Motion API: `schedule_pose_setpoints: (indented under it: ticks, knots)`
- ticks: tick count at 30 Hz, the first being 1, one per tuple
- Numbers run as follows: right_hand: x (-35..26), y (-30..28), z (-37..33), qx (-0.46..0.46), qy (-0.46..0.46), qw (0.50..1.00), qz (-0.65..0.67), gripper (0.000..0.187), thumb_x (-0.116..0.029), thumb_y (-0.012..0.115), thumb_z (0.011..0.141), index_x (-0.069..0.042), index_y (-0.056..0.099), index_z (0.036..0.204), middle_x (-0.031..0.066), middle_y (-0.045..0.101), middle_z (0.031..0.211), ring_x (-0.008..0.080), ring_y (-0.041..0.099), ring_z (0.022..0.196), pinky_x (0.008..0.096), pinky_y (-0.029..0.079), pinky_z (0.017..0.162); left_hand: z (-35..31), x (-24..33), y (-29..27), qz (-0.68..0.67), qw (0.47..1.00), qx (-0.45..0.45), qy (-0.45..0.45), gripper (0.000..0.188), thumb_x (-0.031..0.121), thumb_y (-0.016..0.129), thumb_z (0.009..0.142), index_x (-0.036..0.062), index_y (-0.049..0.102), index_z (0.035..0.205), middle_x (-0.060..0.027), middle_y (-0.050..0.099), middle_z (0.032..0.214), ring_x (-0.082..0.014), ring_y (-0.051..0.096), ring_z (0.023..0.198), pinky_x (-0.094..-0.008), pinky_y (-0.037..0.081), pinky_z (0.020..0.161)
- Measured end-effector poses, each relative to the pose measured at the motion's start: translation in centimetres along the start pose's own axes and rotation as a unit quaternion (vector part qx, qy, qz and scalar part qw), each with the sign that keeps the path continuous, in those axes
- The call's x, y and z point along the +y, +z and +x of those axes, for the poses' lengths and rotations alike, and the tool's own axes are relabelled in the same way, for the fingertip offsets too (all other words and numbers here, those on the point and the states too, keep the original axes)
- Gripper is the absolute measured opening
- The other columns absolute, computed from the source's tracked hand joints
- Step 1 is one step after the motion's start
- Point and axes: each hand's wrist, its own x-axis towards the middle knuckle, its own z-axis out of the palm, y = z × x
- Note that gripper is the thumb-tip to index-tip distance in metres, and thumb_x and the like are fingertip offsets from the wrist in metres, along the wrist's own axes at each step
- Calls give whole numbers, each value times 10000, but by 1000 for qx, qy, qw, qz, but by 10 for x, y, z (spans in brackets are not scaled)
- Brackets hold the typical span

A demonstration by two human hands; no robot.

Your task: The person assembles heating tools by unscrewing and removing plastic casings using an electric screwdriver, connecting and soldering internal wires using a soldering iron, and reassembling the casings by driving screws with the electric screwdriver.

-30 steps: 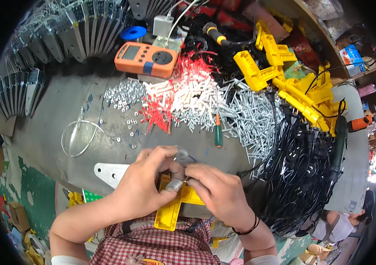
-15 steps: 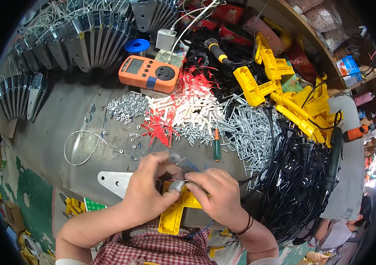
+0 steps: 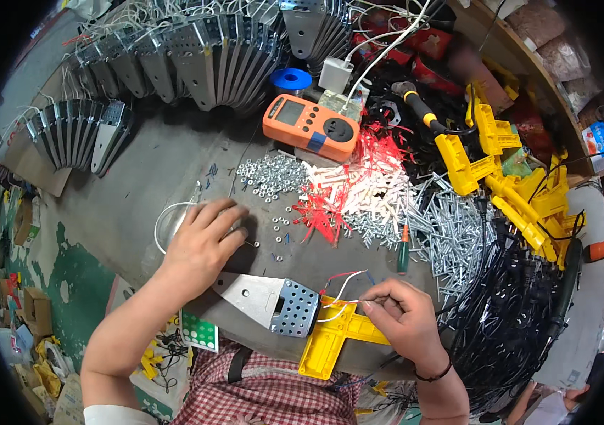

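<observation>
My left hand (image 3: 203, 237) lies over the looped white cable (image 3: 161, 225) on the worktable, fingers bent but apart; whether they touch the cable is hidden. My right hand (image 3: 407, 320) pinches the end of a thin wire (image 3: 353, 302) between thumb and forefinger. That wire rises from a yellow plastic housing (image 3: 320, 350) at the table's near edge, where red and white leads also stick up. Against the housing's left side sits a silver metal bracket (image 3: 249, 294) with a perforated, bent end.
Beyond my hands are piles of nuts (image 3: 270, 176), white sleeves (image 3: 359, 188) and screws (image 3: 451, 241). A green-handled screwdriver (image 3: 403, 256) lies among them. An orange meter (image 3: 310, 127) stands behind. Black plug cords (image 3: 486, 312) and yellow housings (image 3: 529, 212) crowd the right; stacked brackets (image 3: 203, 64) line the back.
My left hand has left the yellow housing and moved left to the white cable. The right hand still pinches at the wires, a little farther right. The whole view has shifted.
</observation>
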Motion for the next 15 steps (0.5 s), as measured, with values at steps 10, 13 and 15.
schedule_pose_setpoints:
  ticks: [10, 13, 15]
  knots:
    - [15, -46, 184, 242, -138, 940, 197, 785, -146, 682, 808, 34, 188, 1391, 68, 598, 874, 97, 551, 730, 231, 461, 683, 43, 39, -19, -210, 973, 88, -29, 324, -16, 665, 575, 67, 621, 886, -74, 577, 845, -265, 567, 759, -356, 474, 627]
    - [18, -66, 199, 301, -221, 928, 9, 402, -155, 675, 797, -23, 548, 1155, 125, 645, 948, 200, 609, 862, 293, 465, 783, 59, 54, -28, -291, 954, 64, -1, 333, -52, 651, 577, 56, 618, 891, -87, 588, 869, -276, 574, 804, -359, 476, 658]
    - [15, -72, 185, 333, -287, 898, -30, 267, -76, 651, 797, -41, 597, 1056, 97, 647, 920, 171, 605, 853, 276, 464, 771, 64, 59, -25, -351, 935, 50, -3, 332, -81, 647, 607, 39, 599, 913, -97, 610, 884, -292, 585, 826, -371, 475, 700]
